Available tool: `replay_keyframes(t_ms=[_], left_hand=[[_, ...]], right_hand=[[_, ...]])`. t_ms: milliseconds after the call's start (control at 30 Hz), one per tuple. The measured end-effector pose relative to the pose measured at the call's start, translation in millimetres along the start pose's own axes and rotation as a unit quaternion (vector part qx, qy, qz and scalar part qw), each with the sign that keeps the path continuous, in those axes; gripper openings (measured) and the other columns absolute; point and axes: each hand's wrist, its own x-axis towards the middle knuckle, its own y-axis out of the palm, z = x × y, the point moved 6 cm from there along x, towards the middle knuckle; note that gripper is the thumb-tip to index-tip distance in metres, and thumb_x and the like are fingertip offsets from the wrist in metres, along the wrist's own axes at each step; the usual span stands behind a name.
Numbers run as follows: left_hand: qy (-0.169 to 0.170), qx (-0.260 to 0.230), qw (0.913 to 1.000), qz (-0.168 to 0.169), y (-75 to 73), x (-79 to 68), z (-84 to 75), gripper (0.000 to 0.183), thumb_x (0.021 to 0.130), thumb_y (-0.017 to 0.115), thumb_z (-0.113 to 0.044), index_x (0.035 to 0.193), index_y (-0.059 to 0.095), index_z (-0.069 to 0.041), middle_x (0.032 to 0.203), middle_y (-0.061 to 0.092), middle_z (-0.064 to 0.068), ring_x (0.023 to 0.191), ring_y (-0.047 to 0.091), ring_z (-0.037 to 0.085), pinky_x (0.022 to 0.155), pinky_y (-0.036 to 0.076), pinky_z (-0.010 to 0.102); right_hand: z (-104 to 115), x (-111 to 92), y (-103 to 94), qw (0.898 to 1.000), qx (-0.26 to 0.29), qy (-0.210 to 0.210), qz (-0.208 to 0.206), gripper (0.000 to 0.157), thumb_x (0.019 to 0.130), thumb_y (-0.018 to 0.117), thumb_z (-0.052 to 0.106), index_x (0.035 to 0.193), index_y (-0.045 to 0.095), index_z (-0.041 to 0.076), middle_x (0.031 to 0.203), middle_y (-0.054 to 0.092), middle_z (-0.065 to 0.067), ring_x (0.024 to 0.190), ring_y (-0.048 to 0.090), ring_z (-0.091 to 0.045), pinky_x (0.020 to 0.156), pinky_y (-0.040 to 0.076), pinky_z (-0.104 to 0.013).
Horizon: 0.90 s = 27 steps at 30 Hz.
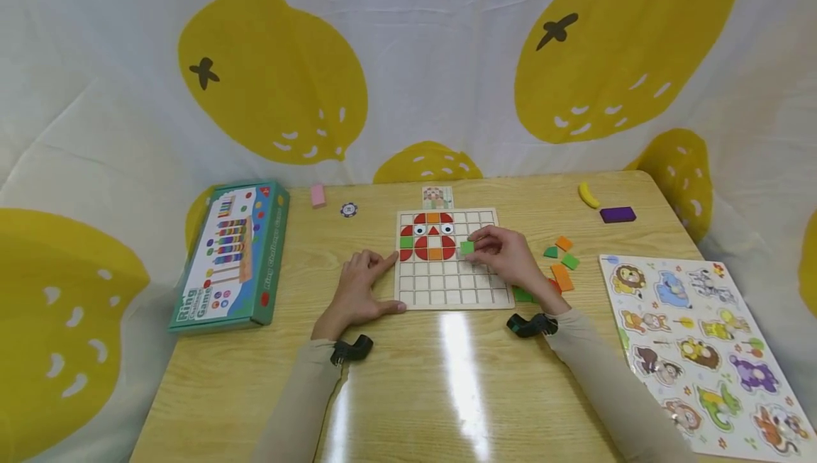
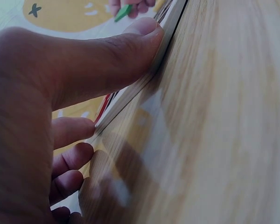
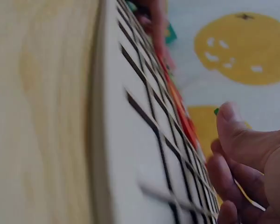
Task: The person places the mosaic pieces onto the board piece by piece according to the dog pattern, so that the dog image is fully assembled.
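A wooden grid board (image 1: 424,282) lies in the middle of the table. Red, orange, white and green pieces fill some of its upper-left squares, among them two eye pieces (image 1: 419,230). My right hand (image 1: 507,254) pinches a green square tile (image 1: 467,247) over the board's right half; only a sliver of the green shows in the right wrist view. At the board's left edge, my left hand (image 1: 360,289) touches the side with its index finger and thumb spread apart. The left wrist view shows that thumb (image 2: 130,56) pressing the board's edge.
Loose tiles (image 1: 562,276) lie right of the board, partly behind my right wrist. A pattern card (image 1: 437,198) stands behind the board. A boxed ring game (image 1: 230,257) is on the left, an animal puzzle (image 1: 708,349) on the right. Farther back are a pink block (image 1: 318,196), a chip (image 1: 349,210), a banana (image 1: 588,196) and a purple block (image 1: 618,215).
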Motion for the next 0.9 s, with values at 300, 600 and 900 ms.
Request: replay_keyframes(t_ms=[300, 600, 900], left_hand=[[-0.001, 0.006, 1.0000, 0.004, 1.3, 0.9, 2.0, 0.104, 0.066, 0.069, -0.079, 0.153, 0.038, -0.030, 0.118, 0.044, 0.002, 0.104, 0.037, 0.019, 0.091, 0.029, 0.039], [-0.001, 0.004, 1.0000, 0.005, 0.1, 2.5, 0.0, 0.103, 0.067, 0.073, -0.075, 0.153, 0.038, -0.030, 0.117, 0.044, 0.002, 0.103, 0.037, 0.020, 0.089, 0.028, 0.039], [-0.004, 0.003, 1.0000, 0.002, -0.3, 1.0, -0.4, 0.102, 0.066, 0.074, -0.073, 0.152, 0.040, -0.029, 0.118, 0.044, 0.003, 0.104, 0.037, 0.021, 0.090, 0.029, 0.040]], right_hand=[[23, 4, 50.0, 0.997, -0.042, -0.059, 0.025, 0.033, 0.070, 0.091, 0.032, 0.097, 0.077, 0.021, 0.097, 0.062, 0.005, 0.091, 0.056, -0.017, 0.081, 0.041, -0.037], [24, 3, 54.8, 0.997, -0.058, -0.049, 0.033, 0.030, 0.073, 0.089, 0.032, 0.098, 0.078, 0.020, 0.098, 0.058, 0.002, 0.093, 0.054, -0.017, 0.081, 0.041, -0.036], [30, 2, 56.5, 0.996, -0.059, -0.063, 0.025, 0.022, 0.075, 0.088, 0.027, 0.093, 0.081, 0.016, 0.095, 0.058, -0.001, 0.090, 0.051, -0.019, 0.080, 0.038, -0.036]])
